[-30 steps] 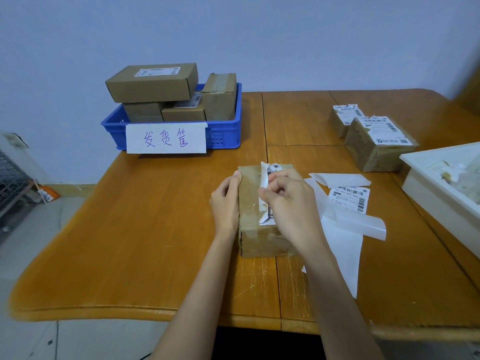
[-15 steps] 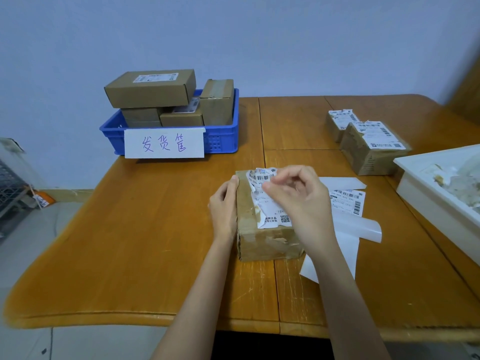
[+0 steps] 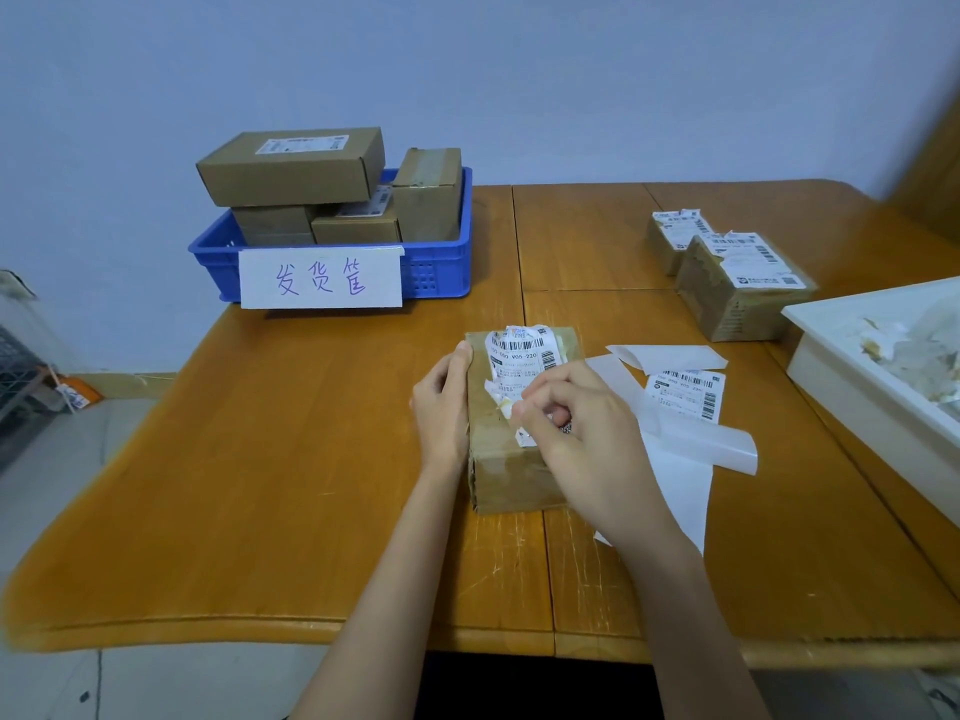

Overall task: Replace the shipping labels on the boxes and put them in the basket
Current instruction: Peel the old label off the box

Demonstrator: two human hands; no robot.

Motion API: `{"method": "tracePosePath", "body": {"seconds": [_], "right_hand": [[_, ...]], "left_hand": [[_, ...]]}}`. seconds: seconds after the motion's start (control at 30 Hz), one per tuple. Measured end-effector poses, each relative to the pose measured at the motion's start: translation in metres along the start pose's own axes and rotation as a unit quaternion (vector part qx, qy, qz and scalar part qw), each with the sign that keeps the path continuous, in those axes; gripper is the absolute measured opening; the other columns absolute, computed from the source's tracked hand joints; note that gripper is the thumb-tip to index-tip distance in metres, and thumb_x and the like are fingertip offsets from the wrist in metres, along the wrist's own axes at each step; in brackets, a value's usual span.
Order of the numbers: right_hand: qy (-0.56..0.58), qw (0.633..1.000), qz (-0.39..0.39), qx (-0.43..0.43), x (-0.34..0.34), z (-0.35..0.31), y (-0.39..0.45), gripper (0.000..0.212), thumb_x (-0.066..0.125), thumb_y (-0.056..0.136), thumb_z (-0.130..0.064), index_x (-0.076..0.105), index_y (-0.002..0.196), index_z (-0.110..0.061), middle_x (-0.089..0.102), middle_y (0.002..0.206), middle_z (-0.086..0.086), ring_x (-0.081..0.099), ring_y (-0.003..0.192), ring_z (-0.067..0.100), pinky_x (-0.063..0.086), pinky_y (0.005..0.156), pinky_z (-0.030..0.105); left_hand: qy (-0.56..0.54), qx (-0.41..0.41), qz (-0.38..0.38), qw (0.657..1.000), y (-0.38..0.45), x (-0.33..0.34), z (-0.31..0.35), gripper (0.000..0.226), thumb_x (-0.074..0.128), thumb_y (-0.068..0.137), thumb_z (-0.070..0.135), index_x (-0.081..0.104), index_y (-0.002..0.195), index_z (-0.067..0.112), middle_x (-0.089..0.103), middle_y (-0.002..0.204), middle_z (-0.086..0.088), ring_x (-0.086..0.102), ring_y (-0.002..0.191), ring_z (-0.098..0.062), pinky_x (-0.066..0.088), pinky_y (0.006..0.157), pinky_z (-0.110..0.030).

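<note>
Box (image 3: 511,459) mid-table, our left hand (image 3: 441,407) flat against its side, right hand (image 3: 576,423) pinching the torn old label (image 3: 519,356); we judge a low, slow peel avoids further tearing.

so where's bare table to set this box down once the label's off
Bare wood lies left of the box and left hand, below the blue basket, and between the basket and the two far boxes. Right of the box is crowded: backing sheets, a fresh label, the white tray.
</note>
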State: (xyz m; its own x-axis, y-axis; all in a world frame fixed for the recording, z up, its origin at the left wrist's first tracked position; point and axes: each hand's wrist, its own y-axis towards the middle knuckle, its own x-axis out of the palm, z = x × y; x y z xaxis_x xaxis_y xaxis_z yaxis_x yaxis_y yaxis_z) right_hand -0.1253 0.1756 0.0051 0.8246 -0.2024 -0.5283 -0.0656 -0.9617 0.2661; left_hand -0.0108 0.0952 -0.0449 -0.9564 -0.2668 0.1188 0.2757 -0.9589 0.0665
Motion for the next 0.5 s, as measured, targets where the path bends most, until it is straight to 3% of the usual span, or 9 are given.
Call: {"method": "tracePosePath", "body": {"seconds": [0.13, 0.33, 0.5], "right_hand": [[-0.032, 0.999, 0.021, 0.008, 0.0029, -0.0029, 0.0033, 0.019, 0.06, 0.093, -0.022, 0.064, 0.075, -0.019, 0.057, 0.095, -0.013, 0.055, 0.086, 0.006, 0.041, 0.079, 0.025], [-0.061, 0.995, 0.075, 0.031, 0.0082, -0.0057, 0.0068, 0.021, 0.058, 0.096, -0.028, 0.066, 0.081, -0.015, 0.056, 0.096, -0.011, 0.054, 0.082, 0.005, 0.037, 0.07, 0.021], [-0.078, 0.992, 0.093, 0.033, 0.0094, -0.0051, 0.0084, 0.022, 0.058, 0.095, -0.03, 0.068, 0.083, -0.015, 0.057, 0.097, -0.011, 0.053, 0.079, 0.005, 0.034, 0.066, 0.018]], "left_hand": [[-0.012, 0.018, -0.015, 1.0, -0.0009, -0.0012, 0.0007, 0.057, 0.054, 0.101, 0.027, 0.061, 0.045, 0.034, 0.051, 0.048, 0.017, 0.042, 0.051, 0.0, 0.034, 0.057, -0.023], [-0.01, 0.001, -0.016, 1.0, -0.0019, -0.0008, 0.0028, 0.059, 0.054, 0.102, 0.026, 0.06, 0.044, 0.033, 0.052, 0.048, 0.016, 0.043, 0.049, 0.0, 0.035, 0.053, -0.019], [-0.007, 0.0, -0.012, 1.0, -0.0024, -0.0021, 0.0033, 0.057, 0.055, 0.101, 0.029, 0.059, 0.044, 0.032, 0.051, 0.05, 0.015, 0.042, 0.055, -0.004, 0.035, 0.057, -0.025]]}}
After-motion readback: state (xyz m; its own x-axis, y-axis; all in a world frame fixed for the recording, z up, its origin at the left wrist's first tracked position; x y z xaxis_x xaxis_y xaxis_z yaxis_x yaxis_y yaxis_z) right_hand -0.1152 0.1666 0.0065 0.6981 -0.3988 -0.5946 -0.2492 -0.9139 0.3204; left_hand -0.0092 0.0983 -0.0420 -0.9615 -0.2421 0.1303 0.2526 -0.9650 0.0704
